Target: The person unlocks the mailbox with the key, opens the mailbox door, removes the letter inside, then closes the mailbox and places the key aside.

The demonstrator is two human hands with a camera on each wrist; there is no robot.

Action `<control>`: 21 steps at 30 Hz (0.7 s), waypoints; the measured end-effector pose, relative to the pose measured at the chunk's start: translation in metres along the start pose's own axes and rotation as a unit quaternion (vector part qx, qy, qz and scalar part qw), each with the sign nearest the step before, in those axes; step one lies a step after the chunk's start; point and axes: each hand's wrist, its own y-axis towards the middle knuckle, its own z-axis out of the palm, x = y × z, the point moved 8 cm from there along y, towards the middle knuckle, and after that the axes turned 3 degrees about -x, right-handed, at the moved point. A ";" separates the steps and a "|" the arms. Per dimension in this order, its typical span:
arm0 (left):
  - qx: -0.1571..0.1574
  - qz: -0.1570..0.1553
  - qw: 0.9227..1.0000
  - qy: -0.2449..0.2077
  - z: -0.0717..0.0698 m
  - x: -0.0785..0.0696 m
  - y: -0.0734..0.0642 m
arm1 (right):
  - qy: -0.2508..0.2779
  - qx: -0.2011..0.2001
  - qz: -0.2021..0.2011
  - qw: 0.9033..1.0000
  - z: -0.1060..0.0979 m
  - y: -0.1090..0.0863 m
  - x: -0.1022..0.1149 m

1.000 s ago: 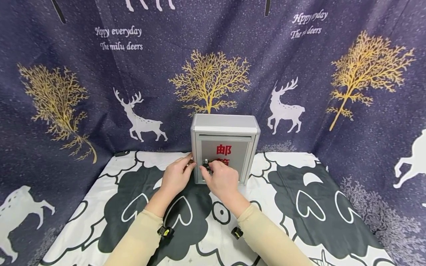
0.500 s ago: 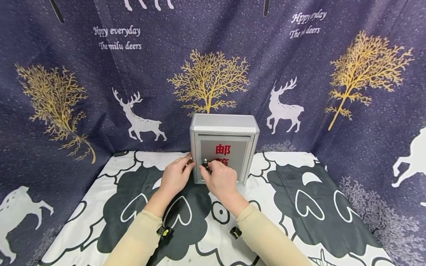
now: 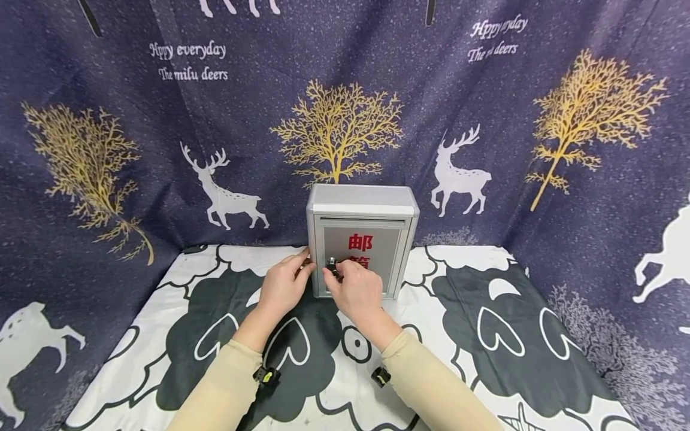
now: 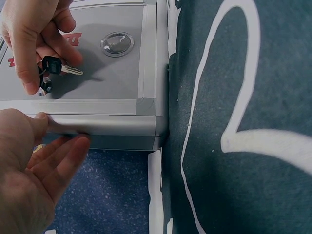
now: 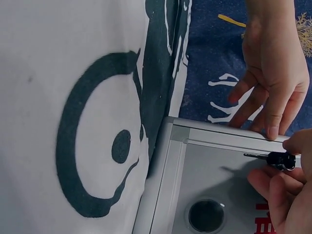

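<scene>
A dark blue backdrop (image 3: pixel 248 114) with deer and gold trees hangs at the far side, and a black-and-white cloth (image 3: pixel 345 383) covers the surface before it. Near the cloth's far edge, at the middle, a grey metal mailbox (image 3: pixel 388 257) stands upright, long axis vertical, its front with red characters (image 3: pixel 360 242) facing the near side. Both forearms, in beige sleeves (image 3: pixel 442 374), reach in from the near side and converge on it. The right hand (image 3: pixel 360 293) is bent in front of the panel's left part, thumb and fingers pinching small black-headed keys (image 4: pixel 52 65) at the lock. The left hand (image 3: pixel 284 284) rests against the box's left side, thumb at the front edge, fingers extended along the side. A round window (image 4: pixel 118 44) sits lower on the panel. One key's blade points down toward the cloth, nearly vertical; fingers hide whether another sits in the lock.
</scene>
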 end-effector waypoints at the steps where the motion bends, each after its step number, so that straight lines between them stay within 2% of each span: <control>1: 0.000 0.000 1.000 -0.001 0.000 0.000 0.000 | 0.002 0.002 0.003 1.000 0.000 0.000 0.000; 10: 0.003 0.001 1.000 0.000 0.001 0.001 0.000 | 0.033 0.031 0.054 0.998 0.003 -0.001 -0.005; 15: 0.002 0.000 1.000 0.004 0.001 0.001 0.000 | 0.062 0.034 0.079 0.994 0.005 -0.002 -0.008; 18: -0.002 0.004 1.000 0.004 0.000 0.001 0.000 | 0.082 0.036 0.095 0.991 0.006 -0.003 -0.009; 21: -0.006 0.009 1.000 0.004 0.000 0.000 -0.001 | 0.116 0.043 0.122 0.985 0.008 -0.005 -0.011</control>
